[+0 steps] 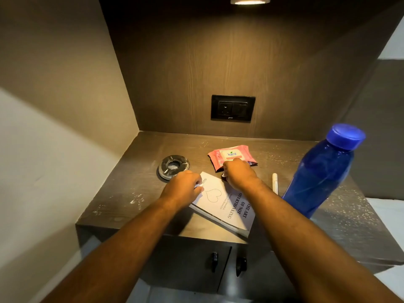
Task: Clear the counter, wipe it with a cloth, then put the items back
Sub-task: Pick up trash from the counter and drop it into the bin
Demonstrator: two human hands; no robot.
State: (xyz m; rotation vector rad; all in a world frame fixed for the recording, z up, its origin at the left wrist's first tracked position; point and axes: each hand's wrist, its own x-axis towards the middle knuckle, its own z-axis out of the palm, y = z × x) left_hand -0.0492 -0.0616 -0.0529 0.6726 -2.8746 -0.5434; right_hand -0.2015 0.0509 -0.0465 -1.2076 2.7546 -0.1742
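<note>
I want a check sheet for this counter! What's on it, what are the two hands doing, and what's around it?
Surface: dark wood-grain counter, speckled with white crumbs or dust.
Job's things: white book lying flat near the front edge; pink wipes pack behind it; glass ashtray at left; blue bottle upright at right; white pen-like stick beside the bottle.
Clutter: no cloth seen.
Hands: left hand on the book's corner; right hand closed around a small object, too hidden to name.
Cables: nothing seen.
Surroundings: black wall socket, ceiling light, cabinet doors below.
</note>
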